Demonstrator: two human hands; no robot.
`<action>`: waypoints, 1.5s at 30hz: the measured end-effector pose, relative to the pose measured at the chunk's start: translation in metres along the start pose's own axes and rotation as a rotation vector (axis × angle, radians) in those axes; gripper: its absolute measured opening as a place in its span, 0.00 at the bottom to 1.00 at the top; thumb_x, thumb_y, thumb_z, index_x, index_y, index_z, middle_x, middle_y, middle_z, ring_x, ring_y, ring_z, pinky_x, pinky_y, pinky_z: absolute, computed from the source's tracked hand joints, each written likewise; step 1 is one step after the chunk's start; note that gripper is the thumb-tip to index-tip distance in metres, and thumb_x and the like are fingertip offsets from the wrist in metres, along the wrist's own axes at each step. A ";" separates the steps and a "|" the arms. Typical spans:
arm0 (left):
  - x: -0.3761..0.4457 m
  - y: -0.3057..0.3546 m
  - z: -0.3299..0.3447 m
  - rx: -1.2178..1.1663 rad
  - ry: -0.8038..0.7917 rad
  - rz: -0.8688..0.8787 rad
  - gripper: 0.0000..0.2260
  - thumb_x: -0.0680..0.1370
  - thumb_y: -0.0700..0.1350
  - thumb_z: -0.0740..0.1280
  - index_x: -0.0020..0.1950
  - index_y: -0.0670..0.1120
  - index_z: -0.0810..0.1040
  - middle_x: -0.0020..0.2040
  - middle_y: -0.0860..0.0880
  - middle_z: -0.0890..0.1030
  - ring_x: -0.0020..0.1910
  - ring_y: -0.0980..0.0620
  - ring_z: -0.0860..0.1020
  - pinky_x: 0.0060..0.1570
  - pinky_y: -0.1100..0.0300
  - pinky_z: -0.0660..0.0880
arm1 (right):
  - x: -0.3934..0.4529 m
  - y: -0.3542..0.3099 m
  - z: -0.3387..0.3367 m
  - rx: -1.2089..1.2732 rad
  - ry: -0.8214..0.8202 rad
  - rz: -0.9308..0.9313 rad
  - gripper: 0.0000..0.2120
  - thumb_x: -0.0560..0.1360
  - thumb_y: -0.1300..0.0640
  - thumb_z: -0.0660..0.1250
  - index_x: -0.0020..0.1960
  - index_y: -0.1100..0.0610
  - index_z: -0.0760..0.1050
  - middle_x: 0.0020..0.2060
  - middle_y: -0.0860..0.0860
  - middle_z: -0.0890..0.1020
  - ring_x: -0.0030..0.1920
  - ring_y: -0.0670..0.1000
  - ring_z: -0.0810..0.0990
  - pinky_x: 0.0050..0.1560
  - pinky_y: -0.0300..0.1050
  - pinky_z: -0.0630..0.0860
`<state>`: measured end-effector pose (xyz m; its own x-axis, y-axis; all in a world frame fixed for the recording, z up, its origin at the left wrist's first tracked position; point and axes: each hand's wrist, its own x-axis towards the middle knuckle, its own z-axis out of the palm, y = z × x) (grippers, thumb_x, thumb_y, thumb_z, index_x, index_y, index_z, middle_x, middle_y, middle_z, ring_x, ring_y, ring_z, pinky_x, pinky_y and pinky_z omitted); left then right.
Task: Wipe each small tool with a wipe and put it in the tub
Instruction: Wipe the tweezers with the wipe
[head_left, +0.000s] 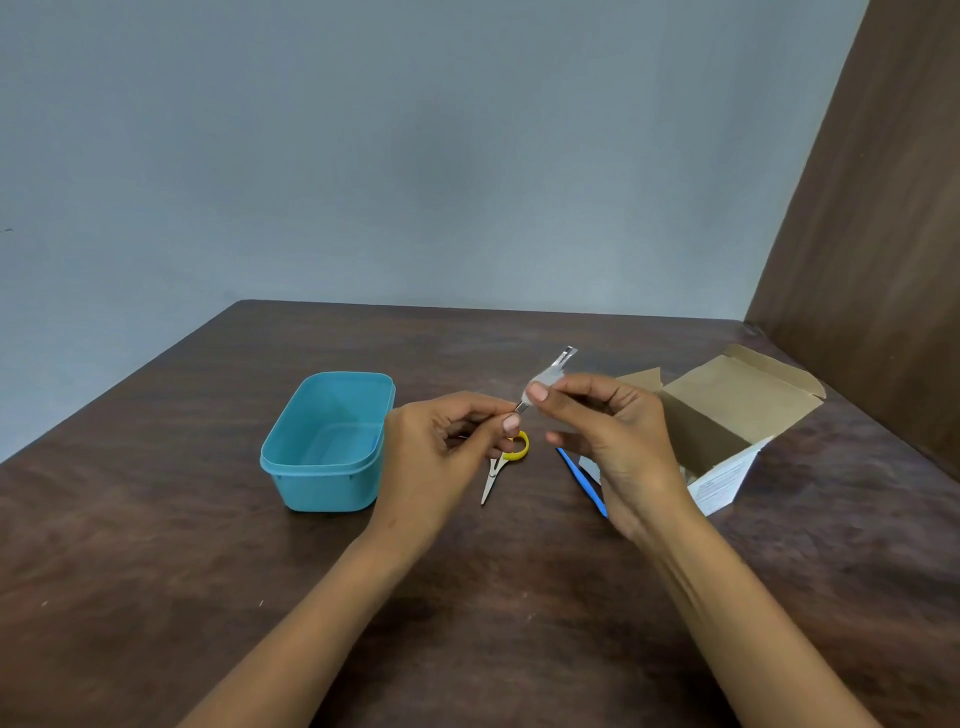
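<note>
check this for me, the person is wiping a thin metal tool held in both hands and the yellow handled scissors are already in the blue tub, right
Not quite. The head view shows the yellow-handled scissors lying on the table, right of the blue tub, not in it. The tub looks empty. The rest holds: the left hand pinches the thin metal tool while the right hand holds the wipe around it.

A dark wooden table (208, 545) fills the lower frame. On it: a teal tub (324, 447) left of centre, yellow-handled scissors (501, 465), a blue tool (582, 480) (partly hidden), and an open cardboard box (727, 410) at right.
</note>
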<state>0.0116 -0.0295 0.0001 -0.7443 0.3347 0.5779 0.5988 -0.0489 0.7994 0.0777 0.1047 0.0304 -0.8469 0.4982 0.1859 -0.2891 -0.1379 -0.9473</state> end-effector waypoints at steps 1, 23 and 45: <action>0.000 0.000 0.001 -0.014 -0.003 -0.010 0.04 0.72 0.37 0.72 0.45 0.44 0.84 0.36 0.48 0.85 0.36 0.53 0.84 0.39 0.58 0.81 | 0.001 -0.002 -0.002 0.017 0.018 -0.002 0.03 0.68 0.64 0.73 0.40 0.60 0.80 0.33 0.48 0.83 0.37 0.43 0.81 0.33 0.37 0.76; 0.000 -0.005 0.002 -0.024 -0.031 -0.036 0.06 0.72 0.37 0.72 0.44 0.48 0.84 0.36 0.49 0.85 0.35 0.52 0.84 0.39 0.55 0.81 | 0.005 -0.007 -0.008 0.142 0.091 0.099 0.04 0.67 0.62 0.73 0.43 0.59 0.81 0.37 0.49 0.84 0.34 0.41 0.80 0.33 0.33 0.75; 0.000 -0.002 0.000 -0.099 -0.007 -0.068 0.05 0.72 0.37 0.72 0.46 0.43 0.84 0.36 0.46 0.85 0.36 0.49 0.84 0.38 0.60 0.80 | -0.002 0.001 0.003 0.069 0.026 0.106 0.02 0.67 0.62 0.73 0.40 0.60 0.81 0.33 0.48 0.83 0.34 0.42 0.79 0.31 0.34 0.75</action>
<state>0.0104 -0.0297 -0.0016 -0.7799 0.3474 0.5206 0.5145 -0.1179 0.8494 0.0780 0.1011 0.0301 -0.8630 0.4992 0.0779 -0.2291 -0.2492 -0.9410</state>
